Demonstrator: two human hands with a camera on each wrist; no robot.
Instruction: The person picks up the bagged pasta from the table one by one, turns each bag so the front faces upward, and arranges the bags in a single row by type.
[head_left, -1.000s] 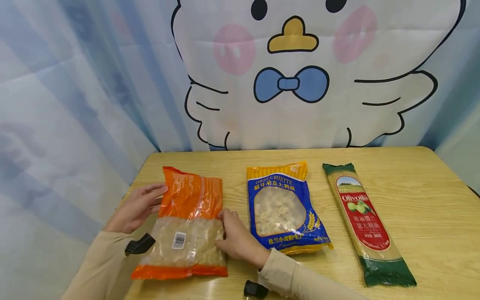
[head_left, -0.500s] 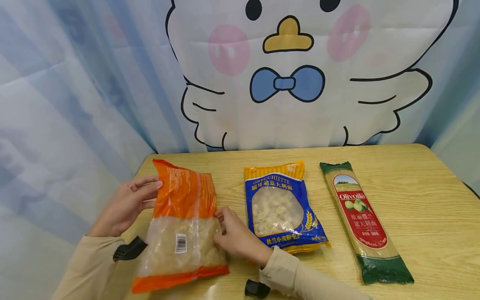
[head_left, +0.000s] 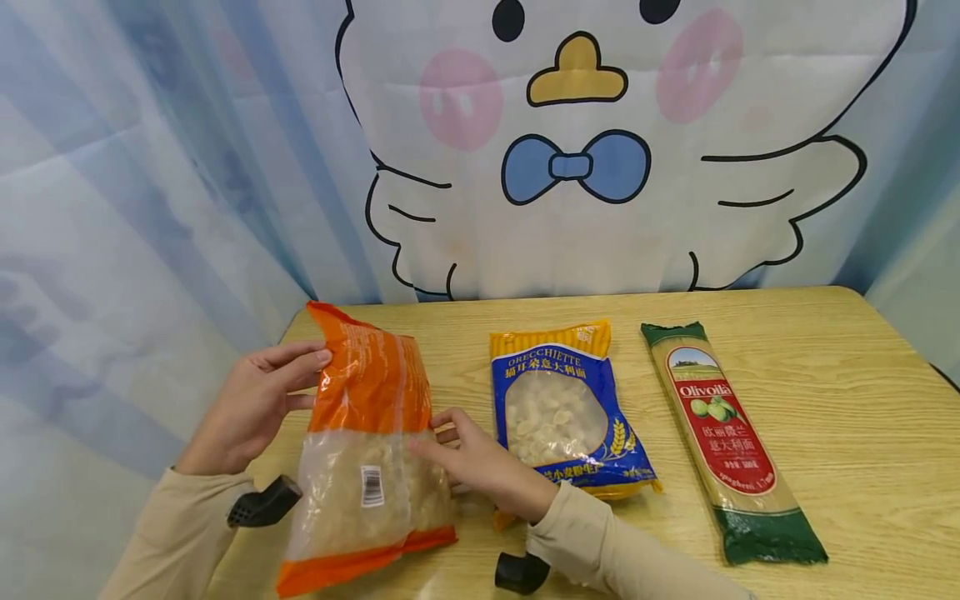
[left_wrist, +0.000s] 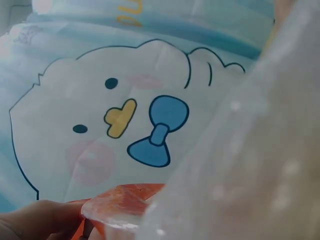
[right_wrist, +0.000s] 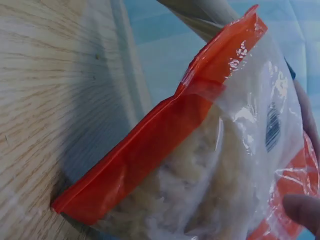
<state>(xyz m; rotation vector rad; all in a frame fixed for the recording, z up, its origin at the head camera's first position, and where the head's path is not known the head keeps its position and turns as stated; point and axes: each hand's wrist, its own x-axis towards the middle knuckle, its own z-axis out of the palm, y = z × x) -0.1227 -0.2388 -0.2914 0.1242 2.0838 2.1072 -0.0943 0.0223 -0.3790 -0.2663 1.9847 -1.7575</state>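
An orange-and-clear bag of pasta (head_left: 367, 392), barcode side facing up, leans tilted over the table's left part. My left hand (head_left: 251, 404) pinches its upper left edge between thumb and fingers. At the bag's right edge my right hand (head_left: 491, 467) grips, the thumb lying across the front and the fingers partly hidden behind. In the right wrist view the orange bottom seam (right_wrist: 135, 150) slants up off the wood, with one corner low at the tabletop. The left wrist view shows the left thumb (left_wrist: 45, 217) on crumpled orange film, beside the blurred clear side.
A blue-and-yellow orecchiette bag (head_left: 558, 417) lies just right of my right hand, its lower left corner partly covered by that hand. Farther right lies a long green-ended spaghetti pack (head_left: 735, 450). A patterned curtain (head_left: 577, 242) hangs behind the wooden table (head_left: 862, 417).
The orange bag has gone from lying nearly flat to tilted, its top raised and its right side turned back. My left hand rose with it; my right thumb slid farther over its front.
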